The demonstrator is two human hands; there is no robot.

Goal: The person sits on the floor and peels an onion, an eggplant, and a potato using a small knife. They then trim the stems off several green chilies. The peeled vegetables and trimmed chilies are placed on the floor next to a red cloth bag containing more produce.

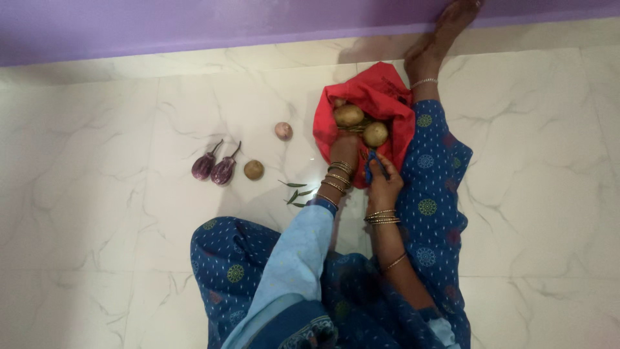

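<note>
The left hand [344, 150] is reaching into the red bag [381, 97] of potatoes [349, 115] near the top middle; its fingers are hidden. The right hand [383, 181] is pinching the bag's edge.

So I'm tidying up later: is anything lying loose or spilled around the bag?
Yes. Some green leaves lie scattered on the floor left of the red bag, apart from the neat vegetable row.

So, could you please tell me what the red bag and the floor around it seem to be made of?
The red bag looks like soft matte cloth, perhaps thin woven fabric: it slumps and creases around the potatoes, and bunches where the left hand and right hand meet it. The floor looks like polished marble or marble-look tile: white, grey veins, straight joints, a faint sheen.
</note>
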